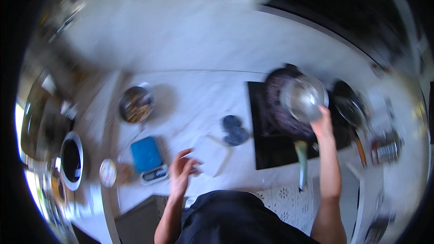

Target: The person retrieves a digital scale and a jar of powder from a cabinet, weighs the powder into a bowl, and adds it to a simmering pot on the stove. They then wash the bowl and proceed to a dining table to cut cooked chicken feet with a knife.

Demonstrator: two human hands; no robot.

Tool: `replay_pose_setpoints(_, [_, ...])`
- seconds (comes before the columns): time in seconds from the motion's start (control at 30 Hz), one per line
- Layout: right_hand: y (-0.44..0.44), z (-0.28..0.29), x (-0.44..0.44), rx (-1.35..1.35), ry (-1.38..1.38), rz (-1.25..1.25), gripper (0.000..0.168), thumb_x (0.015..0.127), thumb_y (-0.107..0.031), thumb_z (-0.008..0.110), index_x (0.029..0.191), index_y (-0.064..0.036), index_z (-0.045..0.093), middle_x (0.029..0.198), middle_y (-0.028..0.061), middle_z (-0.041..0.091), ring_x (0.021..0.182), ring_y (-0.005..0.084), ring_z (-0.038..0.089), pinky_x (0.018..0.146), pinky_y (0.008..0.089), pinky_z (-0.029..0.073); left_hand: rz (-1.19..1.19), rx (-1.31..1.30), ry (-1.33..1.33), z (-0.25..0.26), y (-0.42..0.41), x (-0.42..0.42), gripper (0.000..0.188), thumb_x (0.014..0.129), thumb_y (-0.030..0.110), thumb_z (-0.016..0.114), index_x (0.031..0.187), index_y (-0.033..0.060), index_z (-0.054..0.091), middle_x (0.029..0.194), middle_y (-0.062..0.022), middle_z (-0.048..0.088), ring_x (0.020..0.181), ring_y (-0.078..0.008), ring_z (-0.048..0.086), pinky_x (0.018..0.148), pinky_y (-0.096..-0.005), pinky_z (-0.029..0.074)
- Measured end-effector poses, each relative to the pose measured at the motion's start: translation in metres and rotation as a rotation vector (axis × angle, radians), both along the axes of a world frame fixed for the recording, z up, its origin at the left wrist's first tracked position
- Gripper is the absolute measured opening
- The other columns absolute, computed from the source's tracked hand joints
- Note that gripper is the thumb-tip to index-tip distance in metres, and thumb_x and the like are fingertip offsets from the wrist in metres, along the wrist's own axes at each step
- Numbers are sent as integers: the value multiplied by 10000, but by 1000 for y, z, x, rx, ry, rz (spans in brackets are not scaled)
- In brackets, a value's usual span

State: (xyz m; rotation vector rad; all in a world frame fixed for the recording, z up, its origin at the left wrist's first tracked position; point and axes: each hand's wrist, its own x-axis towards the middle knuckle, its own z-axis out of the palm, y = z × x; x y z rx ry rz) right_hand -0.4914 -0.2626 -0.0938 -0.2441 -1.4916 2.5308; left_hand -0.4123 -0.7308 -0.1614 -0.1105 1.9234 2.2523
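Note:
My right hand (322,123) grips the rim of a shiny metal bowl (303,100) over the cooktop. Under the bowl is a dark speckled pan (274,108), its pale green handle (301,162) pointing towards me; the bowl hides part of the pan's inside. I cannot tell whether the bowl touches the pan. My left hand (183,167) hovers above the counter, fingers apart and slightly curled, holding nothing. It is between a blue-topped kitchen scale (146,154) and a white board (210,156). Two dark round objects (234,130), blurred, lie at the board's far corner.
The pan stands on a black cooktop (268,156), with a second pan (349,105) to its right. A jar (385,147) is farther right. At left are a metal bowl of brownish food (135,105), a round patterned lid-like object (108,173) and a white-rimmed dark bowl (72,161).

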Motion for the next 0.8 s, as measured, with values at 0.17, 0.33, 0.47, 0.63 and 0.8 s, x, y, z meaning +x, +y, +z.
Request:
replay_pose_setpoints(0.17, [-96, 8, 10, 117, -183, 445, 726, 831, -442, 588, 1370, 13, 414, 1337, 149, 502, 1236, 273, 485, 1035, 423, 398, -243, 205, 33, 24, 6, -10, 596, 978, 423, 501, 1409, 36, 361, 1230, -173, 575, 1125, -246, 567, 905, -377, 502])
replay_pose_setpoints(0.33, [-225, 7, -14, 322, -264, 997, 708, 796, -388, 606, 1348, 24, 445, 1271, 139, 527, 1180, 230, 503, 999, 353, 405, -289, 457, -16, 12, -30, 17, 842, 897, 641, 471, 1497, 117, 199, 1409, -221, 381, 1209, -338, 501, 932, -485, 487])
replay_pose_setpoints(0.47, [-301, -11, -25, 429, -163, 1310, 723, 872, -502, 572, 1351, 21, 433, 1173, 116, 579, 1007, 172, 587, 847, 300, 490, -67, 355, -79, 18, -63, 49, 772, 920, 514, 537, 1478, 120, 178, 1348, -209, 406, 1200, -335, 498, 852, -470, 544])
replay_pose_setpoints(0.63, [-387, -65, -89, 664, -97, 891, 479, 912, -341, 640, 1237, -11, 520, 868, 119, 663, 690, 136, 635, 708, 263, 536, 353, 558, -82, -6, -108, 94, 646, 907, 315, 548, 1442, 127, 240, 1395, -148, 371, 1217, -318, 484, 804, -471, 568])
replay_pose_setpoints(0.8, [-445, -153, -131, 408, 131, 494, 375, 793, -10, 741, 1133, 3, 584, 890, 101, 660, 719, 127, 625, 695, 254, 534, 502, 583, -60, -2, -139, 105, 695, 888, 350, 564, 1449, 105, 234, 1389, -141, 406, 1180, -278, 539, 793, -423, 588])
